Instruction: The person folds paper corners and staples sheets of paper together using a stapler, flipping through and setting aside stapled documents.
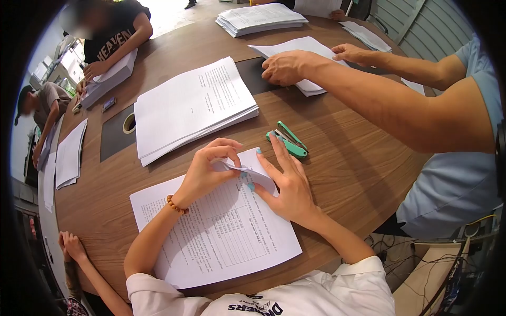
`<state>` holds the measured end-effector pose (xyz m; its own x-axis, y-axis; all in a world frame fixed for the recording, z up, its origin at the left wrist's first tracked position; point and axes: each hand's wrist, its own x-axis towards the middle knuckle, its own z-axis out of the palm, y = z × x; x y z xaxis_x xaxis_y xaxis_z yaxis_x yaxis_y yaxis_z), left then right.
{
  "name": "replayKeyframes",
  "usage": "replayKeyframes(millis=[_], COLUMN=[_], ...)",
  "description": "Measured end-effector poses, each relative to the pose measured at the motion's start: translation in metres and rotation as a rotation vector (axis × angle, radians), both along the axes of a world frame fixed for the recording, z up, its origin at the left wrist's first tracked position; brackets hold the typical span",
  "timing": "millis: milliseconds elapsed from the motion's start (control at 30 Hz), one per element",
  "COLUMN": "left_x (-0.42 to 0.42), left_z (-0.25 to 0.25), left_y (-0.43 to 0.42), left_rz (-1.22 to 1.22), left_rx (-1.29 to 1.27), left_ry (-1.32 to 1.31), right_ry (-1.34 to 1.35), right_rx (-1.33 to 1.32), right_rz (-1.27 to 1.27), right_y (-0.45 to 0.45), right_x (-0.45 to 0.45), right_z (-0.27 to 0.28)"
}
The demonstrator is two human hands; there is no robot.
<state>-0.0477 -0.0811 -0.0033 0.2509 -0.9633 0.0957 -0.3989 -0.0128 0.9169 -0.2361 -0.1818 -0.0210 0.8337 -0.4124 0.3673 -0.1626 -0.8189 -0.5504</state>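
Observation:
Printed sheets of paper (pixel 232 231) lie on the table in front of me. At their far edge, my left hand (pixel 211 166), with a bead bracelet at the wrist, pinches a curled-up sheet between thumb and fingers. My right hand (pixel 290 189) rests on the same sheets with its fingers stretched out and spread, its thumb beside the curled part. A green stapler (pixel 295 147) lies just past my right fingertips, its top arm raised. Beyond my hands stands a thick stack of printed paper (pixel 192 110).
At right, a co-worker's arms (pixel 363 95) reach over other sheets (pixel 300 50). More paper stacks (pixel 258 18) lie at the back, and loose sheets (pixel 71 152) at left. A tape roll (pixel 129 124) sits by the thick stack. Another person's hands (pixel 71 245) rest at lower left.

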Motion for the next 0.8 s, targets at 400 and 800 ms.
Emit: replayKeyframes(millis=[400, 800], left_x=[0.001, 0.002], left_z=[-0.005, -0.007], left_y=[0.0, -0.001], left_rz=[0.077, 0.006], left_rx=[0.013, -0.038], left_ry=[0.051, 0.031], right_ry=[0.012, -0.005], right_rx=[-0.163, -0.031], right_rz=[-0.049, -0.018], right_y=[0.009, 0.002], right_x=[0.001, 0.001], right_z=[0.0, -0.001])
